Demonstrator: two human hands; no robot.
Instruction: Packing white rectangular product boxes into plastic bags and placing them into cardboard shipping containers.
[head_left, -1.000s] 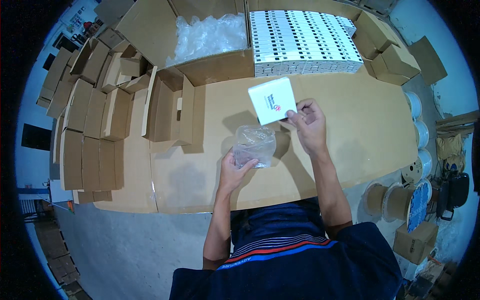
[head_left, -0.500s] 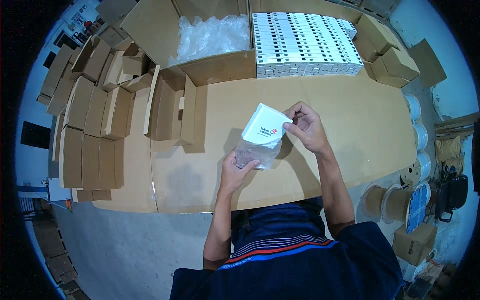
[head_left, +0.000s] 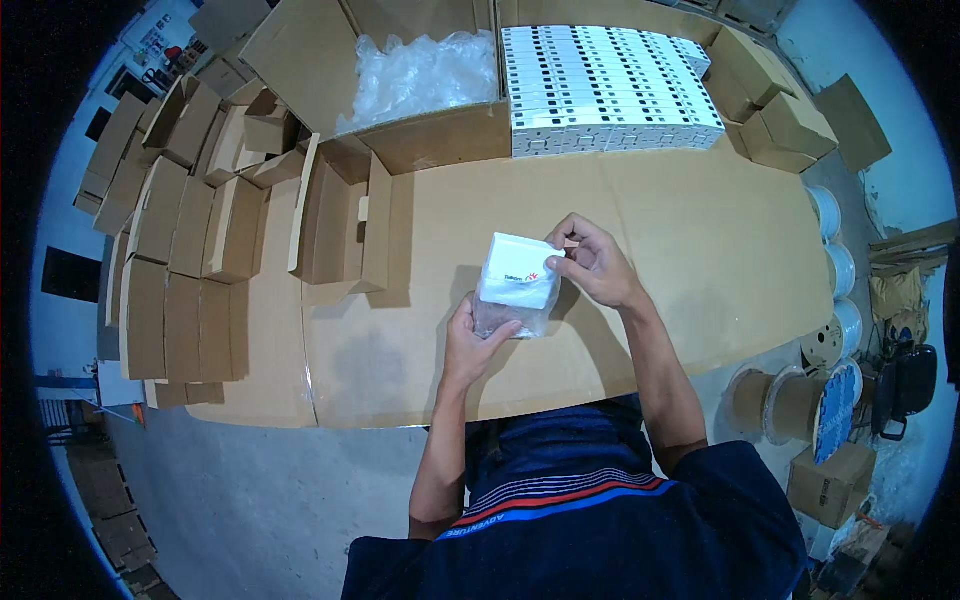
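A small white box [head_left: 520,268] is held tilted above the cardboard-covered table [head_left: 690,230], its lower part inside the mouth of a clear plastic bag [head_left: 510,318]. My right hand [head_left: 592,264] grips the box at its right edge. My left hand [head_left: 475,340] holds the bag from below and the left, fingers curled around the plastic.
A big open carton of clear plastic bags [head_left: 425,75] stands at the back, with a block of several white boxes [head_left: 605,90] to its right. Folded and open small cartons [head_left: 200,230] fill the left side. Cable reels [head_left: 830,345] sit at the right on the floor.
My right hand has brought the white box down and left from above the table into the bag's mouth. My left hand has stayed on the bag.
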